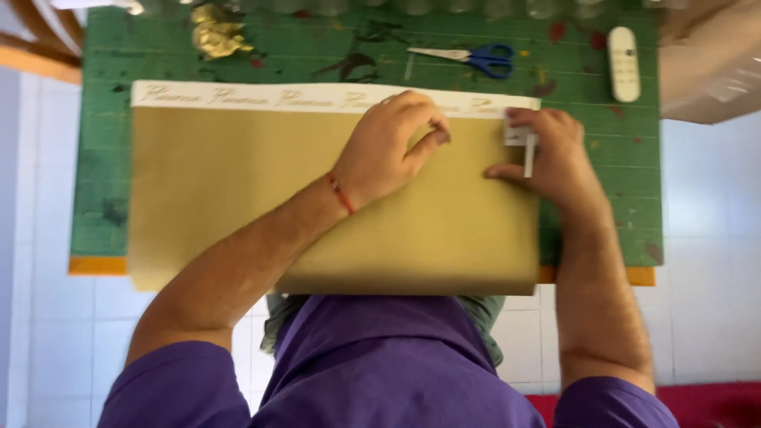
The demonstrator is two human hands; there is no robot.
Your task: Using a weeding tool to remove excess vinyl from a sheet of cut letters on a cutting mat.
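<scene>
A large gold sheet (pixel 238 198) with a white printed strip along its far edge lies on a green cutting mat (pixel 602 182). My left hand (pixel 388 150), with a red string at the wrist, rests on the sheet near that far edge, its fingers curled and thumb tucked in, holding the sheet down. My right hand (pixel 559 158) is at the sheet's far right corner. It pinches a small white object (pixel 521 141) against the sheet's right edge; what the object is cannot be told.
Blue-handled scissors (pixel 476 58) lie on the mat beyond the sheet. A white oblong device (pixel 623 63) sits at the far right, crumpled gold foil (pixel 216 33) at the far left. The mat rests on a white tiled surface (pixel 705 261). My purple shirt fills the near edge.
</scene>
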